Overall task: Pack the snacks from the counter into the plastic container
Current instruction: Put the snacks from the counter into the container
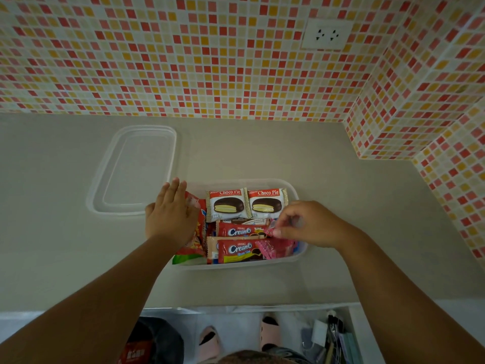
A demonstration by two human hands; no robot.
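Dim, even light, soft shadows. Wide-angle bend at edges, corners dark. Sharp centre; slight blur at right hand (312, 224) fingertips.

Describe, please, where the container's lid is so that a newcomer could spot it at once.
Start from the counter under the mosaic wall. The clear container packed with snacks sits at its middle; the lid lies flat just beyond the left hand, to the container's left. It is the only see-through, rounded rectangle with nothing in it.
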